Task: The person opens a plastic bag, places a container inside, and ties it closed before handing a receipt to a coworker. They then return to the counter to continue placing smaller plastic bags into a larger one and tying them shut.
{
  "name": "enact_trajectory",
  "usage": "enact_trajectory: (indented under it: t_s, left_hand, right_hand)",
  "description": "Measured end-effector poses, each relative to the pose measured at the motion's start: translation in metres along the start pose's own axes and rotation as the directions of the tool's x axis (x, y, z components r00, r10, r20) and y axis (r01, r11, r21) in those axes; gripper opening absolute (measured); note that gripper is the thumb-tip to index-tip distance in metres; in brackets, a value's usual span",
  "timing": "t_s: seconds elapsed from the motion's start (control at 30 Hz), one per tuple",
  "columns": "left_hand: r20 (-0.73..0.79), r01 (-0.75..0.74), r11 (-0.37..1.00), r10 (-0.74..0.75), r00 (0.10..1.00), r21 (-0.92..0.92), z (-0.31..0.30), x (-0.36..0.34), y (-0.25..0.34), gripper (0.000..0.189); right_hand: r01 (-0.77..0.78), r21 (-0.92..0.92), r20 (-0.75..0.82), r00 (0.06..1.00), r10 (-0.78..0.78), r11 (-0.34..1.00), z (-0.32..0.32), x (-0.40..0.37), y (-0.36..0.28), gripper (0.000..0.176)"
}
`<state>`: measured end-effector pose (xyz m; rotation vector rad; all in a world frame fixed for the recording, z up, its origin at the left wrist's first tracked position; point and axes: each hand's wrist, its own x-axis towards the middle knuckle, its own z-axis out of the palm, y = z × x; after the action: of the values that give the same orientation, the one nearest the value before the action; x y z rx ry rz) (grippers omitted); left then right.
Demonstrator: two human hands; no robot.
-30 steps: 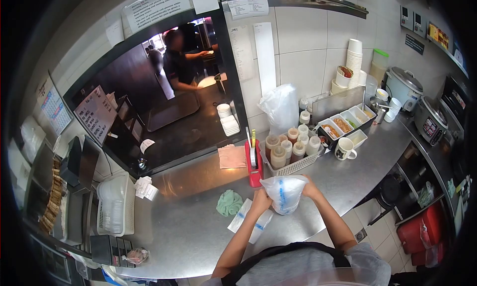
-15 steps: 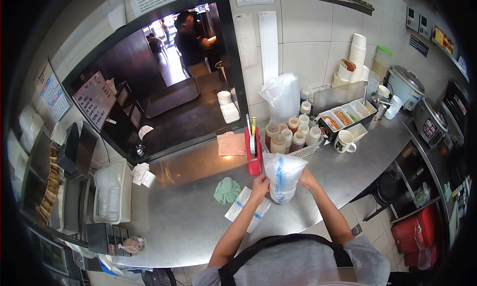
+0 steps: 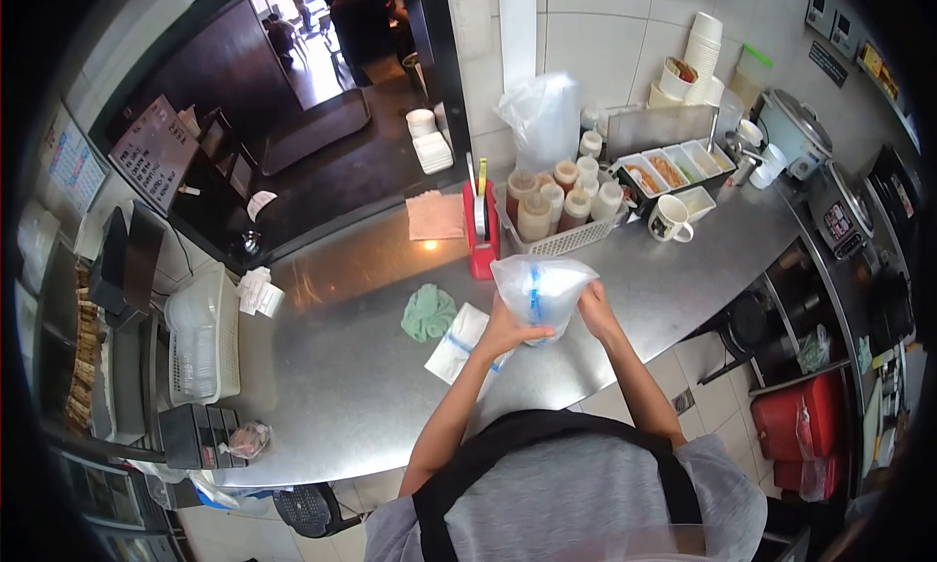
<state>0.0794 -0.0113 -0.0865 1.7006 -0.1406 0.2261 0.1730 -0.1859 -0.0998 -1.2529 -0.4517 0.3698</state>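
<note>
A filled, translucent white plastic bag with blue print [image 3: 545,287] stands upright on the steel counter in front of me. My left hand [image 3: 509,328] wraps its lower left side, thumb across the front. With closed fingers, my right hand [image 3: 595,310] grips the bag's upper right edge. What is inside the bag cannot be made out. Left of it lie flat white bags with a blue stripe [image 3: 457,347], partly behind my left forearm. Beside these is a crumpled green cloth [image 3: 427,313]. A red tape dispenser [image 3: 482,240] stands just behind the bag.
Behind the bag, a white basket [image 3: 571,240] holds several sauce bottles. A mug [image 3: 670,218] and a topping tray [image 3: 673,169] stand to the right. A folded pink cloth [image 3: 435,217] lies near the serving hatch. At left is a basket of plastic containers [image 3: 231,347]. Someone stands beyond the hatch.
My left hand has gone from pinching the bag's left edge to wrapping its lower side. The bag's top has spread wider. The whole view has shifted, so the counter sits higher in it.
</note>
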Motion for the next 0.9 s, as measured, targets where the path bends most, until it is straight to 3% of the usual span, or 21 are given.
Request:
enact_trajectory:
  t_s: [0.07, 0.1, 0.17, 0.27, 0.3, 0.37, 0.43, 0.5, 0.6, 0.7, 0.8, 0.83, 0.87, 0.9]
  left_hand:
    - [-0.063, -0.07, 0.997, 0.069, 0.996, -0.013, 0.006, 0.001, -0.004, 0.086]
    - [-0.059, -0.079, 0.997, 0.078, 0.995, -0.019, 0.007, 0.002, -0.013, 0.086]
    - [0.033, -0.083, 0.987, 0.079, 0.996, 0.136, 0.002, 0.006, -0.003, 0.088]
    - [0.152, -0.184, 0.735, 0.111, 0.982, 0.653, -0.023, -0.007, 0.012, 0.089]
    - [0.158, -0.111, 0.602, -0.026, 0.987, 0.791, -0.035, -0.014, 0.036, 0.078]
    - [-0.017, -0.044, 0.475, 0.122, 0.992, 0.879, -0.068, -0.028, -0.007, 0.056]
    - [-0.337, 0.321, 0.291, 0.005, 0.941, 0.901, -0.096, -0.044, -0.02, 0.024]
    - [-0.474, 0.461, 0.234, -0.001, 0.88, 0.856, -0.121, -0.069, -0.046, 0.012]
    - [-0.588, 0.583, 0.307, -0.086, 0.804, 0.752, -0.144, -0.077, -0.056, 0.009]
    - [-0.69, 0.604, 0.455, 0.03, 0.724, 0.654, -0.151, -0.072, -0.042, 0.013]
    - [-0.55, 0.308, 0.563, 0.33, 0.767, 0.767, -0.133, -0.061, -0.01, 0.022]
    - [-0.413, 0.138, 0.684, 0.256, 0.874, 0.717, -0.124, -0.062, -0.002, 0.026]
    - [-0.212, 0.018, 0.72, 0.18, 0.961, 0.694, -0.115, -0.066, -0.004, 0.027]
    - [0.006, -0.09, 0.761, 0.113, 0.994, 0.643, -0.106, -0.072, -0.007, 0.028]
  right_hand:
    - [0.217, 0.027, 0.058, 0.974, -0.218, 0.976, 0.017, -0.02, -0.025, 0.072]
    - [0.246, -0.072, 0.035, 0.969, -0.244, 0.967, 0.032, -0.026, -0.033, 0.077]
    - [0.29, -0.266, -0.006, 0.953, -0.303, 0.919, 0.061, -0.032, -0.041, 0.086]
    - [0.209, -0.366, 0.001, 0.974, -0.225, 0.907, 0.045, -0.024, -0.013, 0.089]
    - [0.266, -0.437, 0.003, 0.956, -0.294, 0.859, 0.048, -0.025, -0.018, 0.088]
    - [0.259, -0.459, -0.062, 0.945, -0.321, 0.85, 0.048, -0.026, -0.018, 0.087]
    - [0.241, -0.465, -0.11, 0.939, -0.325, 0.852, 0.048, -0.027, -0.021, 0.085]
    - [0.213, -0.457, -0.13, 0.944, -0.302, 0.864, 0.046, -0.029, -0.029, 0.085]
    - [0.216, -0.472, -0.083, 0.954, -0.287, 0.855, 0.038, -0.028, -0.029, 0.085]
    - [0.226, -0.469, -0.078, 0.952, -0.295, 0.853, 0.038, -0.028, -0.031, 0.086]
    - [0.215, -0.485, -0.098, 0.95, -0.297, 0.848, 0.039, -0.028, -0.031, 0.087]
    - [0.191, -0.48, -0.082, 0.962, -0.26, 0.856, 0.036, -0.028, -0.032, 0.087]
    - [0.168, -0.474, -0.065, 0.972, -0.225, 0.864, 0.034, -0.028, -0.034, 0.087]
    - [0.147, -0.467, -0.046, 0.981, -0.191, 0.872, 0.032, -0.026, -0.036, 0.088]
